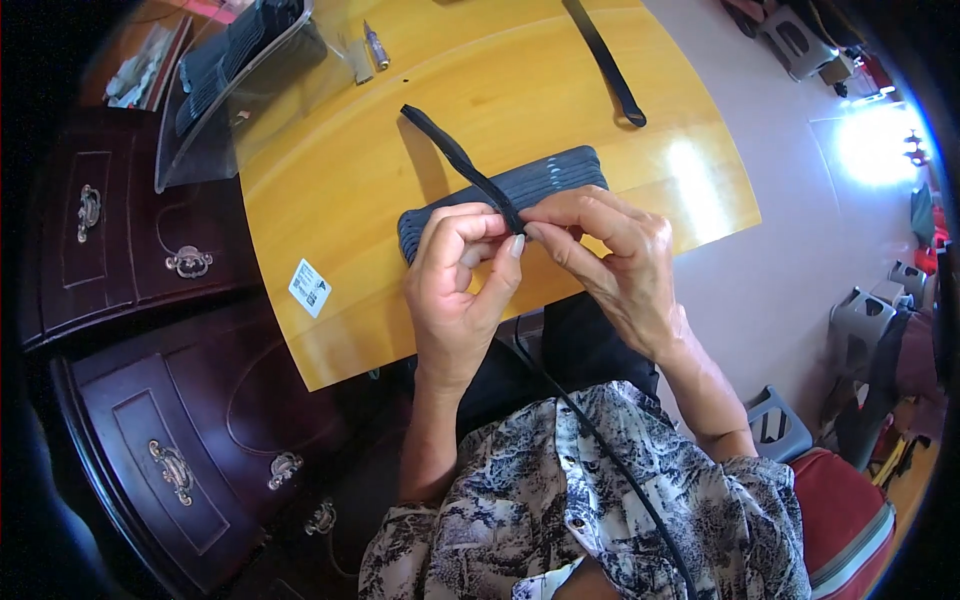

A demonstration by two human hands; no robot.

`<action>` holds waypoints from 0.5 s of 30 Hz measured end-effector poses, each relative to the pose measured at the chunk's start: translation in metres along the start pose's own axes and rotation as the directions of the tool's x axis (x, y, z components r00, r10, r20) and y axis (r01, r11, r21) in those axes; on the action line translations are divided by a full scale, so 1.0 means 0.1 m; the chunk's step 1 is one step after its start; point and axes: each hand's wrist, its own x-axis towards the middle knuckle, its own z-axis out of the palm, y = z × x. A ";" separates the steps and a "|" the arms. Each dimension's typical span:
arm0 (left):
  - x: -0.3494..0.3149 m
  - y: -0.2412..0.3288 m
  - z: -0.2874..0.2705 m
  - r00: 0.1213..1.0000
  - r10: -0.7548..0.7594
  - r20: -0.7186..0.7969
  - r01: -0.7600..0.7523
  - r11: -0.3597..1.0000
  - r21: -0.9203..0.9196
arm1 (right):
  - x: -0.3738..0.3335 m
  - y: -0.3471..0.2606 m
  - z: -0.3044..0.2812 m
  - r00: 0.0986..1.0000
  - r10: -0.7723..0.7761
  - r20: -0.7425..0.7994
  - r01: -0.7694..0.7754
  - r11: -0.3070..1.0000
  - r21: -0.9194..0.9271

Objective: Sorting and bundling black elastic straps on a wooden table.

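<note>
A person wearing a patterned shirt is sitting at a yellow table (350,225), seen from above. Both hands are working at a thin black strap (452,155) over the near part of the table. The left hand (460,285) is pinching the strap's near end between thumb and fingertips, its other fingers curling loosely. The right hand (620,250) is meeting it there, thumb and forefinger nearly closed at the same end. The strap's free end is pointing far and left. Just beyond the hands, a stack of dark strips (570,172) is lying on the table. Another black strap (604,60) is lying at the far right. A clear bin (190,155) is holding more dark strips at the far left, and a white label (310,288) is sticking near the left edge.
</note>
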 end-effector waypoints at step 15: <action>0.07 0.00 0.08 0.994 0.103 0.033 -0.108 0.970 0.220 | 0.00 0.07 -0.02 0.993 0.115 0.026 -0.117 0.987 0.109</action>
